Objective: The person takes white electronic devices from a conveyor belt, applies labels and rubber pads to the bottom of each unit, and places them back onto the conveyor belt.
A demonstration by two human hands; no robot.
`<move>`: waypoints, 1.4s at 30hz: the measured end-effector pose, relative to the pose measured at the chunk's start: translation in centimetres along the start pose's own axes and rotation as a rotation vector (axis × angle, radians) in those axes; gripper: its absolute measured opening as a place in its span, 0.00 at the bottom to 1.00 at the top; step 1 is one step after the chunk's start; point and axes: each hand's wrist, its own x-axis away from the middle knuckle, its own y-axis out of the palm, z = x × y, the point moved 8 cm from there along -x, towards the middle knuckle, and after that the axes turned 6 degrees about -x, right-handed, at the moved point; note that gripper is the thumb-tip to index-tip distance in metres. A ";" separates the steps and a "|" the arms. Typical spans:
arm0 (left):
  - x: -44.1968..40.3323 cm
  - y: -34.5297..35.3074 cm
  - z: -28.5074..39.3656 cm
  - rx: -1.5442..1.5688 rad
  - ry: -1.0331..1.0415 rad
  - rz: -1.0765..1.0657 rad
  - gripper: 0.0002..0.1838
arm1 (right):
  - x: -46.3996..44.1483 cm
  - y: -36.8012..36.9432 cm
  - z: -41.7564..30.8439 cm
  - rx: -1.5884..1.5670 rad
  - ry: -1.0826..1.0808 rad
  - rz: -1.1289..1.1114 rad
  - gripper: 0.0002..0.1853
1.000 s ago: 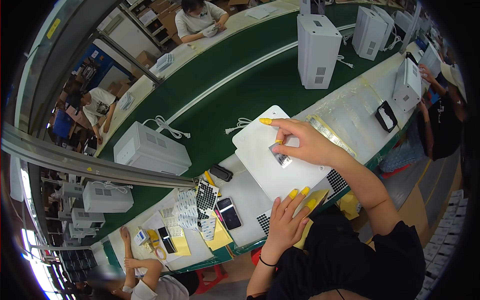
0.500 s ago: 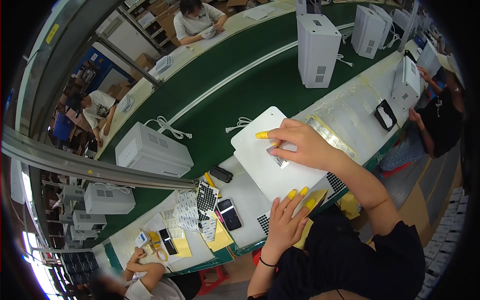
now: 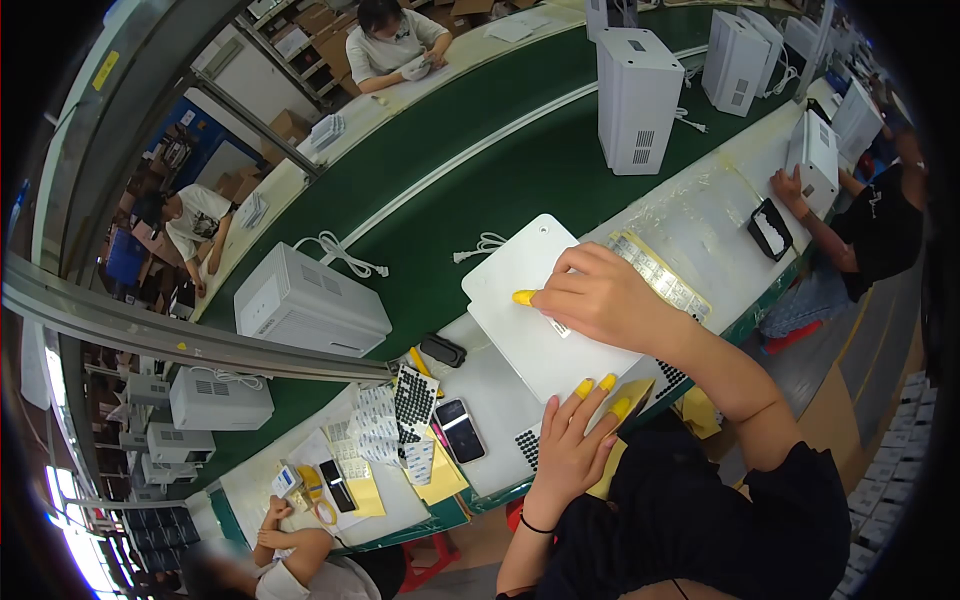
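Observation:
A white box-shaped appliance stands on the bench before me, its flat panel facing up. My right hand is over the middle of that panel, fingers bent and drawn together at a small printed label. Most of the label is covered by the hand; only its lower edge shows. A yellow finger cot sits on one finger of that hand. My left hand rests at the panel's near edge with fingers stretched and apart, several tipped with yellow cots.
A sheet of labels lies right of the appliance. Left are a phone and a sheet of black dots. White units with cords stand along the green conveyor. A co-worker's hand touches a unit at right.
My right hand has curled and shifted slightly lower over the label, covering more of it. The left hand stays put. The co-worker at right has moved a hand onto the unit's near side.

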 end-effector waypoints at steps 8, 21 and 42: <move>0.1 -0.1 -0.2 -0.013 0.007 0.015 0.11 | 0.1 1.9 2.5 0.091 0.156 -0.112 0.20; 0.7 -0.1 -1.2 0.061 0.022 0.122 0.14 | 1.3 3.1 4.4 -0.327 0.250 -0.400 0.41; 20.5 11.9 -25.5 1.090 -1.324 0.932 0.23 | 35.5 11.1 11.9 0.094 0.677 -0.114 0.13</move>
